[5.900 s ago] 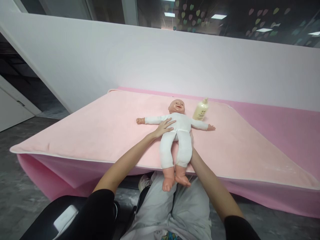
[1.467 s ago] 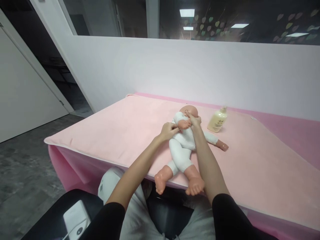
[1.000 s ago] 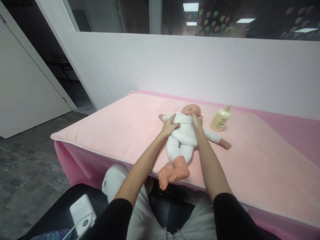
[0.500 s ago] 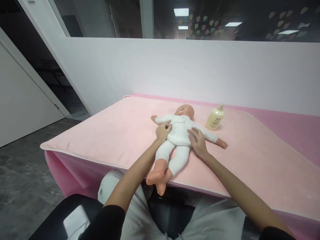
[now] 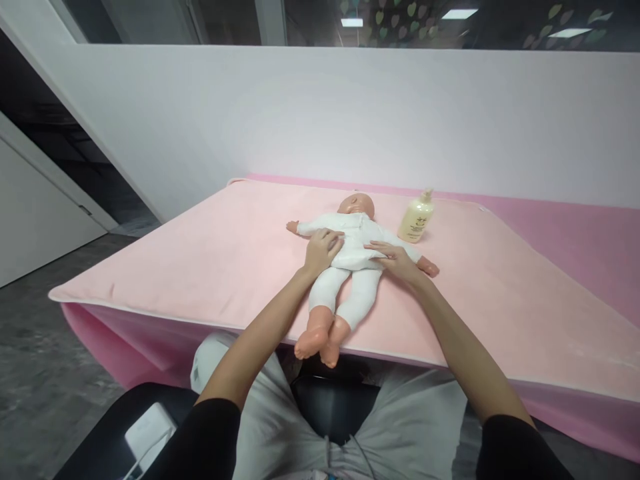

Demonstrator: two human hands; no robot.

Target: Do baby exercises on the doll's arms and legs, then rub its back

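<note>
On pink mat [image 5: 225,260], doll [image 5: 350,257] between flat, spread left hand [image 5: 320,250], right hand [image 5: 397,259]

Pale yellow pump bottle [image 5: 416,217] stands upright on your pink blanket [image 5: 225,253], far side, near back wall [image 5: 300,113]. Blanket covers deeper pink table cover [image 5: 565,227], which shows at right and along front edge. White device [image 5: 147,430] with cable lies low at your left. Grey floor [image 5: 45,360] at left; white door [image 5: 35,207] beyond.
</note>
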